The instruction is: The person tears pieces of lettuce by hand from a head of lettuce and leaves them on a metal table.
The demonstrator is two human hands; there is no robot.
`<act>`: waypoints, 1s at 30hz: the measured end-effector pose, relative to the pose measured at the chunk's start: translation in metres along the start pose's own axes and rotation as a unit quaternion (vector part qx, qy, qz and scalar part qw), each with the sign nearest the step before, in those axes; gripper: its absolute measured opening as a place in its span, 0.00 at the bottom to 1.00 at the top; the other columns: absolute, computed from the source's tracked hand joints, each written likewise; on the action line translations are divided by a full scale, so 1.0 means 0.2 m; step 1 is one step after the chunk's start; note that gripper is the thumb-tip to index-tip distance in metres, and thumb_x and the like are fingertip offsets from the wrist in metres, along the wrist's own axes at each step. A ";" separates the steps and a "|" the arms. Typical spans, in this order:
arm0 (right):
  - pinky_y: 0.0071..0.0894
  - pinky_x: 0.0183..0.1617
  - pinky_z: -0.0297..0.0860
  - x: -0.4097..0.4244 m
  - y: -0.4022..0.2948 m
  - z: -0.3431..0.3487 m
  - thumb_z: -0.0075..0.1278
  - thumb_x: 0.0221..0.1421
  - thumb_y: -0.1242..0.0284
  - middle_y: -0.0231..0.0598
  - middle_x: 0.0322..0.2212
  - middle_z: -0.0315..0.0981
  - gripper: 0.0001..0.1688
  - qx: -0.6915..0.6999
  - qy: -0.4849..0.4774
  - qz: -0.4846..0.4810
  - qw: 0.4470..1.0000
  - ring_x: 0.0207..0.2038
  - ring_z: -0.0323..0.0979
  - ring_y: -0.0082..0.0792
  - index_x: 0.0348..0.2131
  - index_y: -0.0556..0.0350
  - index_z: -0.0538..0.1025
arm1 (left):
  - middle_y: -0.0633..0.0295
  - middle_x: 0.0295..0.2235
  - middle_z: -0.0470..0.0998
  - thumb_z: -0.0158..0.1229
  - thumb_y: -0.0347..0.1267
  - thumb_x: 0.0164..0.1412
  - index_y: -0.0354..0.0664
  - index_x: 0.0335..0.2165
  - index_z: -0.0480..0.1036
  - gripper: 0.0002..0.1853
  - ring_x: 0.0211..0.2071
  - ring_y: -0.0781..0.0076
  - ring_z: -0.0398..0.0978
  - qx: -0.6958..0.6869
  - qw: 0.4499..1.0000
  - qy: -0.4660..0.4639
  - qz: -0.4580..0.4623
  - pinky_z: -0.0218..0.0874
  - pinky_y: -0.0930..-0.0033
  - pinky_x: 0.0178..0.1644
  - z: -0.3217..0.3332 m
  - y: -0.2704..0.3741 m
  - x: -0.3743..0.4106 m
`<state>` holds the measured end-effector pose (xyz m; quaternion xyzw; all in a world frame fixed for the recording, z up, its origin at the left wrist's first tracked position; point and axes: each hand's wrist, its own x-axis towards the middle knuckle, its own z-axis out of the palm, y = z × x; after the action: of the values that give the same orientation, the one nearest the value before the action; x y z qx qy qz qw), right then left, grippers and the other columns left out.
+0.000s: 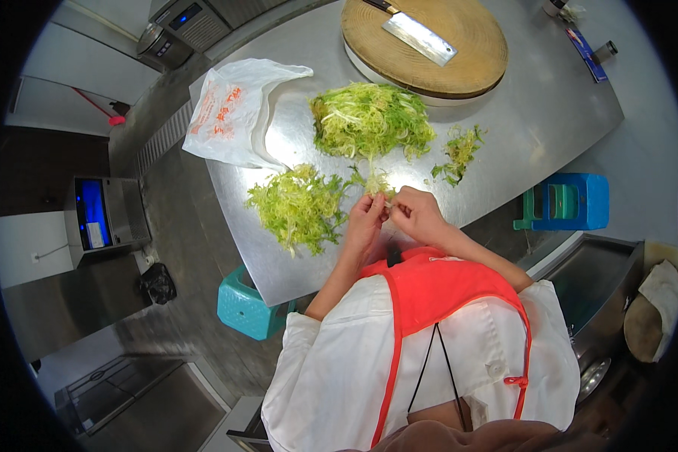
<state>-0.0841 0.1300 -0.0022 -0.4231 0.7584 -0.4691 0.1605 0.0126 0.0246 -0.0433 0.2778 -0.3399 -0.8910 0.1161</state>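
Note:
My left hand (367, 217) and my right hand (417, 213) meet at the near side of the steel table (260, 277). Between their fingertips is the pale stem end of a frisée sprig (377, 182), its leaves pointing away from me. My left fingers pinch it; my right fingers are curled against it, and their tips are partly hidden. Left of my hands spreads a loose heap of frisée leaves (299, 209). A larger frisée pile (373, 121) lies beyond them, and a small clump of darker leaves (459, 153) sits to the right.
A cleaver (421, 38) rests on the round wooden chopping block (367, 39) at the far side. A white plastic bag (231, 113) bearing writing lies at the left. Stools stand beside the table, one teal (248, 311) and one blue (590, 200). A sink (593, 271) is at the right.

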 end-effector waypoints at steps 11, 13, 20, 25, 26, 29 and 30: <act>0.18 0.24 0.62 -0.05 0.16 -0.12 0.41 0.49 0.74 0.32 0.20 0.69 0.08 0.360 0.008 0.309 0.880 0.21 0.65 0.20 0.23 0.58 0.71 | 0.71 0.24 0.69 0.53 0.29 0.56 0.38 0.28 0.71 0.05 0.24 0.84 0.63 0.222 0.939 0.147 0.220 0.54 0.81 0.28 -0.10 0.23 -0.11; 0.18 0.22 0.63 -0.07 0.19 -0.11 0.39 0.49 0.77 0.32 0.19 0.69 0.08 0.372 0.000 0.311 0.875 0.20 0.65 0.20 0.23 0.59 0.71 | 0.69 0.24 0.68 0.54 0.27 0.55 0.36 0.26 0.70 0.05 0.23 0.82 0.63 0.293 0.898 0.173 0.280 0.53 0.80 0.27 -0.18 0.28 -0.15; 0.19 0.20 0.62 -0.06 0.33 0.04 0.40 0.48 0.78 0.30 0.18 0.68 0.08 0.282 -0.098 0.304 0.905 0.18 0.65 0.19 0.22 0.58 0.72 | 0.59 0.22 0.66 0.58 0.30 0.50 0.35 0.22 0.69 0.08 0.23 0.65 0.66 0.610 0.715 0.258 0.224 0.56 0.68 0.26 -0.50 0.35 -0.31; 0.27 0.24 0.65 0.03 0.37 0.14 0.46 0.44 0.73 0.39 0.18 0.71 0.08 0.128 -0.086 0.244 0.957 0.21 0.69 0.28 0.21 0.61 0.74 | 0.56 0.24 0.70 0.59 0.34 0.48 0.37 0.23 0.71 0.10 0.25 0.56 0.68 0.670 0.590 0.379 0.245 0.59 0.61 0.28 -0.44 0.35 -0.37; 0.29 0.25 0.66 0.04 0.39 0.18 0.47 0.43 0.73 0.42 0.18 0.71 0.09 0.094 -0.063 0.203 0.973 0.21 0.70 0.31 0.21 0.62 0.74 | 0.56 0.24 0.70 0.59 0.34 0.49 0.38 0.23 0.72 0.09 0.25 0.57 0.69 0.660 0.579 0.401 0.261 0.59 0.61 0.28 -0.40 0.37 -0.37; 0.33 0.29 0.67 0.10 0.39 0.26 0.49 0.40 0.72 0.49 0.19 0.71 0.08 0.026 -0.050 0.143 0.988 0.23 0.71 0.42 0.20 0.61 0.75 | 0.57 0.24 0.70 0.58 0.34 0.50 0.39 0.23 0.72 0.08 0.25 0.57 0.69 0.627 0.627 0.356 0.295 0.60 0.61 0.29 -0.31 0.30 -0.30; 0.33 0.29 0.67 0.11 0.41 0.29 0.49 0.40 0.73 0.49 0.19 0.71 0.08 0.002 -0.053 0.125 0.991 0.23 0.71 0.42 0.20 0.62 0.74 | 0.57 0.24 0.70 0.57 0.34 0.50 0.40 0.24 0.72 0.08 0.26 0.57 0.70 0.615 0.656 0.316 0.303 0.60 0.61 0.28 -0.27 0.26 -0.26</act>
<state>-0.1001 0.0968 -0.0983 -0.3492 0.7949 -0.4238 0.2581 0.0879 -0.0226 -0.0202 0.4323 -0.8182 -0.2521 0.2830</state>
